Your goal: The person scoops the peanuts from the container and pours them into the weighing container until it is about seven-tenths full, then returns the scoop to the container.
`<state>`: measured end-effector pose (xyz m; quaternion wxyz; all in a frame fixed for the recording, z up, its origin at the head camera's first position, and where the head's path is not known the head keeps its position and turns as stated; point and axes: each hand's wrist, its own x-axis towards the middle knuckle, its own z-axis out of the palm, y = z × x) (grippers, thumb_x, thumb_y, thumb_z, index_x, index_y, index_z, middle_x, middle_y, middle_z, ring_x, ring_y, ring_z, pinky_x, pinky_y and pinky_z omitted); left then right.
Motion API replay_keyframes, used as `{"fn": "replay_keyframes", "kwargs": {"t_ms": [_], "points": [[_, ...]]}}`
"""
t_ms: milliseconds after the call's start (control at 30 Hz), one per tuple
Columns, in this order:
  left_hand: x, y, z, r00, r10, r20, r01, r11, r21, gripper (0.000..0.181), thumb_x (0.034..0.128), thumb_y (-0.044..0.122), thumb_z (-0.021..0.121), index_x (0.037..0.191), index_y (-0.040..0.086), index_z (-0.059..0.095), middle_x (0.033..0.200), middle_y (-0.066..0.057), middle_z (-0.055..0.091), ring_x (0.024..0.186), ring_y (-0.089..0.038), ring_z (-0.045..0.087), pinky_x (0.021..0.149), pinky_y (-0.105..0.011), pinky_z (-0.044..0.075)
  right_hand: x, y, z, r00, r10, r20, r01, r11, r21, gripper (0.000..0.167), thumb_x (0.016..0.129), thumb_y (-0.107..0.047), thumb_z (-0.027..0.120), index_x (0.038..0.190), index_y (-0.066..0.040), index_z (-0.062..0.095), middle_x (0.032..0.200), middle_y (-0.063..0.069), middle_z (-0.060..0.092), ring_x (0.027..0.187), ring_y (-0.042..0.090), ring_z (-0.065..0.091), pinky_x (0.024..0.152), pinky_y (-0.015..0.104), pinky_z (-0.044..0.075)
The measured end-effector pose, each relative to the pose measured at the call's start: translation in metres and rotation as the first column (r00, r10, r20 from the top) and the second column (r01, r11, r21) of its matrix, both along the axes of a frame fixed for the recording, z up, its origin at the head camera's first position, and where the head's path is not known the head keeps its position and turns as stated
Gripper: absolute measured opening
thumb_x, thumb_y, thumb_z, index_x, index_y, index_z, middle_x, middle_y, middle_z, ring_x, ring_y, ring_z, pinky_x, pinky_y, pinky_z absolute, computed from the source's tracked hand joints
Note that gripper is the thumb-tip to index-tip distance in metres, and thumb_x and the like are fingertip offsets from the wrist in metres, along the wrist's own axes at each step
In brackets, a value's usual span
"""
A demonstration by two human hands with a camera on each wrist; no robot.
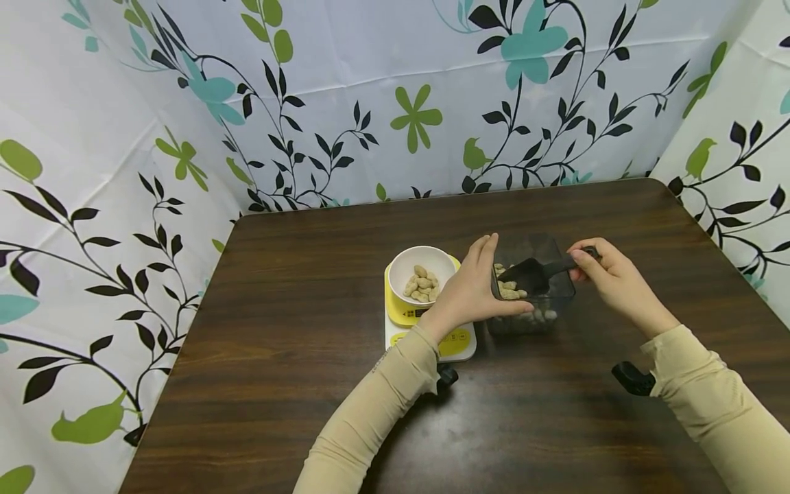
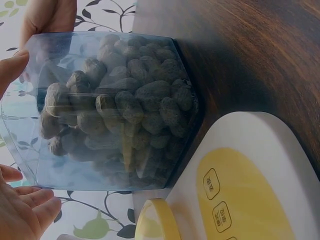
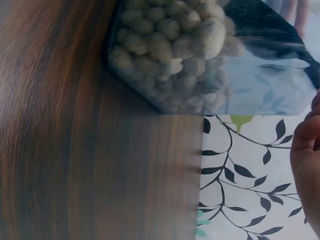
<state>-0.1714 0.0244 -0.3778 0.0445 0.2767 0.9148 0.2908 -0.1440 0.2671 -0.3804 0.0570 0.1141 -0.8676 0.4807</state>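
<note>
My right hand point(image 1: 607, 274) grips the handle of a black scoop point(image 1: 531, 276). The scoop's blade is inside a clear plastic container point(image 1: 564, 291), over unshelled peanuts point(image 1: 511, 291). My left hand point(image 1: 465, 291) rests at the container's left side, thumb and straight fingers spread along it. In the left wrist view, the peanuts point(image 2: 132, 102) fill much of the container point(image 2: 70, 172), and my left fingertips point(image 2: 47, 207) touch its wall. The right wrist view shows only part of my right hand point(image 3: 307, 155); the scoop's handle is hidden there.
A white bowl point(image 1: 398, 269) with several peanuts sits on a yellow and white kitchen scale point(image 1: 457, 343), left of the container and partly behind my left hand. The brown wooden table point(image 1: 296, 329) meets patterned cloth point(image 1: 352, 68) at its back.
</note>
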Motion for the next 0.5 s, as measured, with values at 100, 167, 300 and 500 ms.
{"fn": "replay_keyframes", "kwargs": {"t_ms": [100,167,300,500], "points": [[0.000,0.000,0.000,1.000,0.000,0.003,0.000,1.000,0.001,0.117,0.0674,0.063,0.071,0.152,0.017,0.004,0.156,-0.008,0.015,0.140,-0.021,0.030,0.105,-0.037,0.041,-0.001,0.001,0.003,0.996,-0.002,0.085,0.008,0.997,-0.071,0.023,0.100,-0.027,0.042,0.109,-0.008,0.049,0.078,-0.015,0.056,0.075,0.000,0.052,0.068,0.013,0.045],[0.000,0.000,-0.001,1.000,0.000,0.007,0.000,1.000,0.003,0.117,0.0675,0.063,0.071,0.152,0.018,0.003,0.156,-0.007,0.015,0.140,-0.021,0.029,0.104,-0.036,0.041,-0.001,0.001,0.003,0.993,0.000,0.118,0.012,0.995,-0.103,0.021,0.100,-0.029,0.042,0.109,-0.012,0.048,0.079,-0.014,0.057,0.075,0.001,0.053,0.069,0.013,0.046],[0.000,-0.001,0.000,1.000,0.001,0.012,-0.001,1.000,0.003,0.118,0.0676,0.064,0.070,0.152,0.019,0.002,0.157,-0.006,0.013,0.141,-0.020,0.028,0.105,-0.036,0.041,-0.002,-0.001,0.003,0.991,-0.032,0.134,0.051,0.989,-0.141,0.018,0.099,-0.030,0.043,0.107,-0.015,0.048,0.075,-0.015,0.059,0.072,0.001,0.054,0.067,0.013,0.046],[0.000,0.000,-0.001,1.000,0.002,0.007,-0.002,1.000,-0.005,0.118,0.0672,0.064,0.071,0.152,0.017,0.003,0.156,-0.007,0.014,0.141,-0.021,0.028,0.105,-0.036,0.041,-0.003,-0.009,0.001,0.984,-0.047,0.170,0.105,0.930,-0.353,0.018,0.097,-0.028,0.048,0.100,-0.010,0.051,0.068,-0.013,0.057,0.066,0.002,0.051,0.064,0.015,0.043]]}}
